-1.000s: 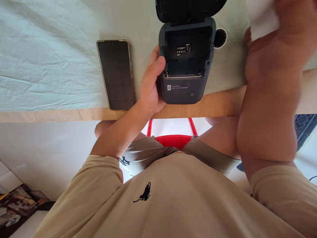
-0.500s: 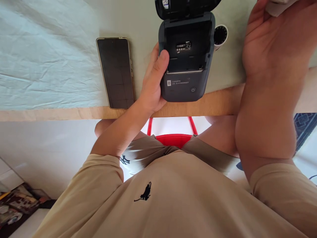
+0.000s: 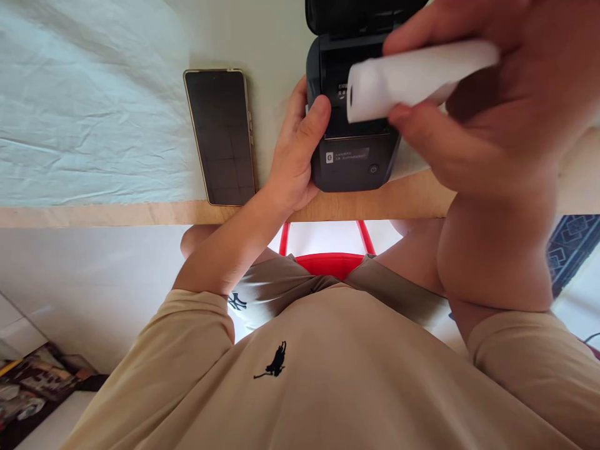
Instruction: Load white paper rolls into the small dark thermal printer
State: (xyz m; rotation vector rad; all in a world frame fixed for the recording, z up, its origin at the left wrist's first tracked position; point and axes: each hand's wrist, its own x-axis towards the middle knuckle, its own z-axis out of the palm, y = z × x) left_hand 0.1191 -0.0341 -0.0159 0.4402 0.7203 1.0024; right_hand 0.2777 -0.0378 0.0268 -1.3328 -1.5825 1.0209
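Swung right hand (image 3: 497, 119) in from the upper-right edge, bringing the white roll (image 3: 403, 75) over the open bay (image 3: 332, 119) of the dark printer (image 3: 349, 172). Pinched the roll between right thumb and fingers, hollow end facing left. Couldn't tell if it touched the bay; looked not yet seated. Kept left hand (image 3: 297, 150) clasped on the printer's left side, thumb on the rim, other fingers mostly hidden. Nudged the printer slightly right versus half a second earlier, lid (image 3: 356, 15) still up. Lost sight of the small white cylinder behind the right hand. Left the phone (image 3: 220, 140) lying untouched. Judged as both halves of the work finally together.
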